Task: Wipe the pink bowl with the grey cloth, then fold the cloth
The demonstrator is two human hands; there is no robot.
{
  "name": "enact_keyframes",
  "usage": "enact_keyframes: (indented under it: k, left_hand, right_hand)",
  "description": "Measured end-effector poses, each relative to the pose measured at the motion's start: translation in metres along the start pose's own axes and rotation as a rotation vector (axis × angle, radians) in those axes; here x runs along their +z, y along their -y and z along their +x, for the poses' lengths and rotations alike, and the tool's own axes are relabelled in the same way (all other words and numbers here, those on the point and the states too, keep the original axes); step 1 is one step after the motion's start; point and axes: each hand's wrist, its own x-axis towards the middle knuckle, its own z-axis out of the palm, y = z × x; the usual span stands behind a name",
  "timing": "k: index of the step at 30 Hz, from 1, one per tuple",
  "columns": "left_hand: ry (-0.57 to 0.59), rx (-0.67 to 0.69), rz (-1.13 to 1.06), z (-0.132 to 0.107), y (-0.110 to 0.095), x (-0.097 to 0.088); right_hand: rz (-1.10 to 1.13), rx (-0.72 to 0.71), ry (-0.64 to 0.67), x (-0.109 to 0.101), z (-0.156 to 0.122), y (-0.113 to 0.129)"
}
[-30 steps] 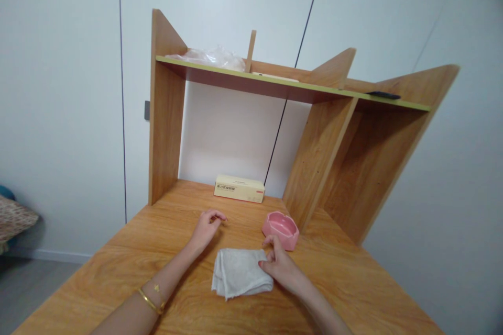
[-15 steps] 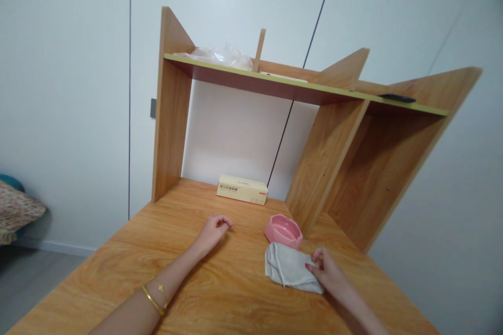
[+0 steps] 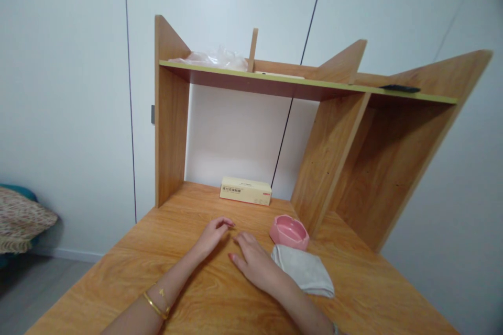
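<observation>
My left hand (image 3: 212, 234) rests low over the wooden desk, its fingers loosely curved with nothing visible in them. Just to its right, my right hand (image 3: 253, 260) has thumb and fingers apart and holds nothing. The fingertips of both hands are close together. Beside my right wrist lies a folded grey cloth (image 3: 308, 271), partly hidden by the forearm. A pink faceted ashtray (image 3: 290, 231) stands right behind the cloth, which reaches up to its near side.
A long cream box (image 3: 245, 191) stands at the back of the desk (image 3: 204, 293). A wooden shelf unit (image 3: 334, 152) rises behind, bearing a clear plastic bag (image 3: 218, 59) and a dark flat object (image 3: 401, 88). A patterned cushion or cover (image 3: 23, 217) shows at far left.
My right hand has let go of the cloth's right side and moved left, near my left hand. The cloth now lies flatter and neater. My left hand has hardly moved.
</observation>
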Motion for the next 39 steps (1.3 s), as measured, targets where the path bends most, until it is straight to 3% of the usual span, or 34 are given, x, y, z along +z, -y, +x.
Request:
enact_keyframes:
  k: [3,6,17,25,39]
  left_hand:
    - [-0.001,-0.004,0.035,0.001,0.003,-0.002]
    - [0.043,-0.010,0.079,0.003,0.007,-0.001]
    - [0.270,0.061,0.428,-0.019,-0.007,0.007]
    - [0.303,0.106,0.573,-0.020,-0.008,0.007]
    - [0.298,0.132,0.614,-0.021,-0.009,0.008]
  right_hand:
    - [-0.012,0.023,0.125,0.018,0.010,-0.005]
    - [0.000,0.030,0.169,0.025,0.012,-0.012]
    - [-0.011,0.001,0.113,0.031,0.010,-0.015]
    - [0.008,0.004,0.098,0.028,0.009,-0.013]
    - [0.021,0.005,0.116,0.026,0.008,-0.013]
